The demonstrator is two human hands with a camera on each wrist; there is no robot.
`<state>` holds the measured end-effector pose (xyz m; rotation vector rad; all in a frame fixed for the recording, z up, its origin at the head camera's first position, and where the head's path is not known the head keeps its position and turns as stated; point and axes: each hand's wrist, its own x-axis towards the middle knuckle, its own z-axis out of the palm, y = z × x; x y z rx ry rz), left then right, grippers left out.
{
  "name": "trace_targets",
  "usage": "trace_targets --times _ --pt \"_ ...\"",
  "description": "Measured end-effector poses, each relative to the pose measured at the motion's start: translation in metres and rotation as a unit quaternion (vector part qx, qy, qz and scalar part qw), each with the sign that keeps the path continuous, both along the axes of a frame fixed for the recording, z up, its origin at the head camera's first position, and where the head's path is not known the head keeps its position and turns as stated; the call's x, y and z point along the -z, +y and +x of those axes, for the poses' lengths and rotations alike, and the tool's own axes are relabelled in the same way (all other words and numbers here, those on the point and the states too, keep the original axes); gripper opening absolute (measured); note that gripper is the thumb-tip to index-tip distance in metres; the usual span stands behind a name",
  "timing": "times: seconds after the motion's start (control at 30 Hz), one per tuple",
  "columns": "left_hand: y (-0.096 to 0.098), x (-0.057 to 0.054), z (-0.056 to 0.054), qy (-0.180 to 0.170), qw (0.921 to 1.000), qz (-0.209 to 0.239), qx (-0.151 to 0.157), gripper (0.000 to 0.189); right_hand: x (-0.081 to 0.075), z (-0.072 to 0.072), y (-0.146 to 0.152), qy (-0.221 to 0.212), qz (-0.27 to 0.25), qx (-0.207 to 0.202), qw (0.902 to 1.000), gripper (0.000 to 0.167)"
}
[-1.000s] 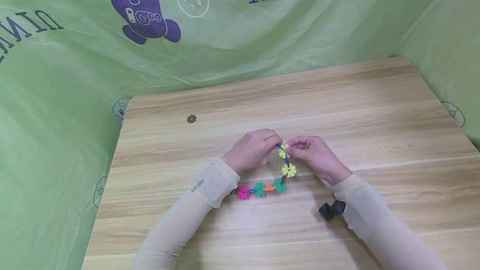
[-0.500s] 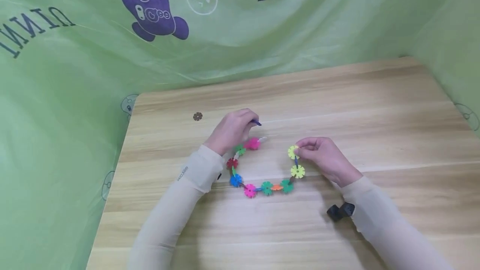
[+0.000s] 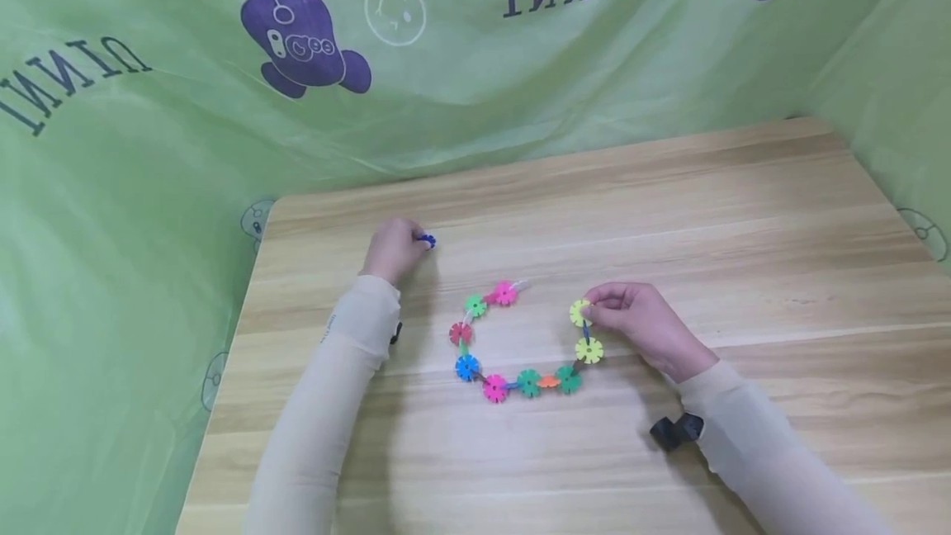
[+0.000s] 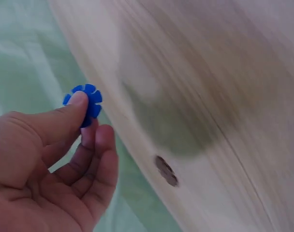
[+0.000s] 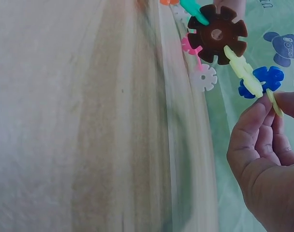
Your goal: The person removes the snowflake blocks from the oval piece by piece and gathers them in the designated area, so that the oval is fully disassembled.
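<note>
My left hand, at the back left of the table, pinches a blue notched snowflake disc between thumb and fingers. A brown snowflake disc lies on the tabletop near that hand; in the head view the hand hides it. An arc-shaped chain of interlocked, coloured snowflake discs spreads over the middle of the table. My right hand pinches the yellow disc at the chain's right end. A blue disc links it to a second yellow disc. At the other end, a whitish disc is fitted into a pink disc.
The wooden table is backed by a green printed curtain, which also hangs at both sides. A black camera mount is strapped at the right wrist, close over the tabletop.
My left hand has pulled away from the chain's yellow end and moved to the back left with the blue disc. The right hand keeps its pinch on the yellow disc.
</note>
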<state>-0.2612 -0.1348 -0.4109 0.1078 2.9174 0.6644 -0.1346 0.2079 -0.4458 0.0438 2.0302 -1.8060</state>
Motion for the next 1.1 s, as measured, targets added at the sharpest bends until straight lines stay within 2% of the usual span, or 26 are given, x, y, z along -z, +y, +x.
trace_targets --times 0.17,0.27,0.5,0.63,0.7,0.73,0.8,0.87,1.0,1.1 --pt "-0.016 0.008 -0.011 -0.038 0.9984 -0.035 -0.023 0.021 0.002 0.002 -0.002 0.01 -0.002 -0.006 0.9999 0.026" --pt "-0.021 0.013 -0.014 -0.043 0.997 -0.049 -0.041 0.024 0.004 0.002 -0.004 0.016 0.001 -0.01 0.9998 0.025" --pt "-0.018 0.019 -0.02 -0.007 0.9962 -0.056 -0.066 0.031 0.007 0.003 -0.001 0.028 0.0 -0.005 0.9996 0.025" --pt "-0.012 0.02 -0.02 0.029 0.9974 -0.036 -0.056 0.034 0.006 0.002 0.001 0.034 0.004 -0.007 0.9994 0.027" --pt "-0.005 0.016 -0.014 0.045 0.9986 -0.007 -0.027 0.034 0.005 0.001 0.001 0.033 0.008 -0.008 0.9994 0.028" --pt "0.001 0.013 -0.009 0.053 0.9985 0.008 -0.003 0.034 0.004 0.0 0.0 0.033 0.011 -0.009 0.9994 0.028" --pt "0.016 0.005 0.003 0.066 0.9956 0.036 0.057 0.03 0.002 -0.001 0.0 0.033 0.017 -0.009 0.9993 0.029" --pt "0.035 -0.003 0.018 0.059 0.9889 0.067 0.118 0.029 0.0 -0.002 -0.001 0.03 0.018 -0.007 0.9994 0.029" --pt "0.075 -0.012 0.052 0.012 0.9713 0.126 0.202 0.025 -0.002 -0.002 -0.002 0.02 0.011 -0.004 0.9997 0.03" --pt "0.101 -0.014 0.074 -0.043 0.9586 0.159 0.232 0.023 -0.001 -0.002 -0.003 0.018 0.001 0.001 0.9998 0.03"
